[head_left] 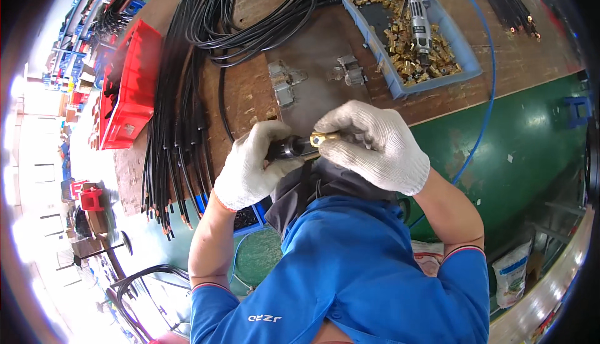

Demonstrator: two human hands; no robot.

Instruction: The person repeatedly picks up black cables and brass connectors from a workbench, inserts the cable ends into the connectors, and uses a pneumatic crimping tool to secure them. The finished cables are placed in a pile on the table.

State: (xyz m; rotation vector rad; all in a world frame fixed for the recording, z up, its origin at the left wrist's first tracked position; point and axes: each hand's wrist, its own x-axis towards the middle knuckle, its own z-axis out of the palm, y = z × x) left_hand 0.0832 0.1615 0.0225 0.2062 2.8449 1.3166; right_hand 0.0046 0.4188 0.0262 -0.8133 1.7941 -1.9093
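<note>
Both my hands wear white knit gloves and meet in front of my lap, at the bench's near edge. My left hand (pixel 249 167) is closed round a black cylindrical piece (pixel 287 148), whose kind I cannot make out. Between the fingers of my right hand (pixel 378 147) is a small brass fitting (pixel 317 138) with a hole showing. The fitting sits right by the end of the black piece; whether they touch is unclear. Part of the black piece is hidden by my left fingers. Beyond my hands, two metal clamp-like fixtures (pixel 284 84) lie on the bench.
A blue bin (pixel 394 87) holds many brass fittings, with an air tool (pixel 420 28) lying across it. Black cables (pixel 181 94) with bare copper ends hang over the left side beside a red bin (pixel 134 87). A blue air hose (pixel 490 75) curves down the right.
</note>
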